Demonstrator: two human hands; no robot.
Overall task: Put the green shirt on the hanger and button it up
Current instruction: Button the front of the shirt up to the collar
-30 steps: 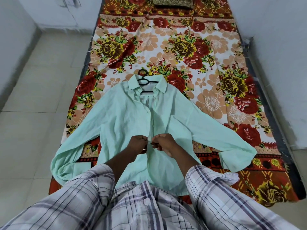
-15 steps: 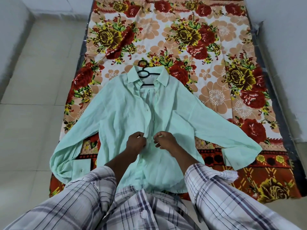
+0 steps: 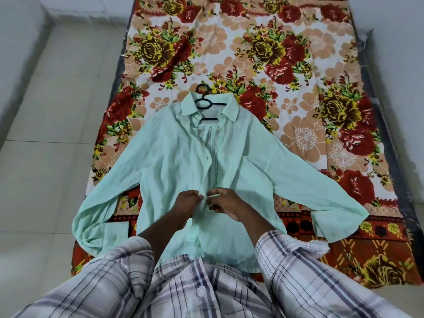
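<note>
The mint green shirt (image 3: 174,161) lies front up on a flowered bed sheet (image 3: 298,138), sleeves spread to both sides. A black hanger (image 3: 205,103) sits inside the collar, its hook poking out above. The front stands apart from the collar down to mid chest. My left hand (image 3: 187,204) pinches the left front edge at mid shirt. My right hand (image 3: 226,203) pinches the right front edge just beside it, fingertips almost touching. The button between them is hidden by my fingers.
The sheet covers a low mattress (image 3: 390,157) on a pale tiled floor (image 3: 46,134). White walls run close along the right side (image 3: 403,53) and the far left. My checked sleeves (image 3: 309,271) fill the bottom of the view.
The camera has tilted down and closer, so the shirt sits higher in view. Both hands stay pinched together on the front edges at about the same spot on the shirt.
</note>
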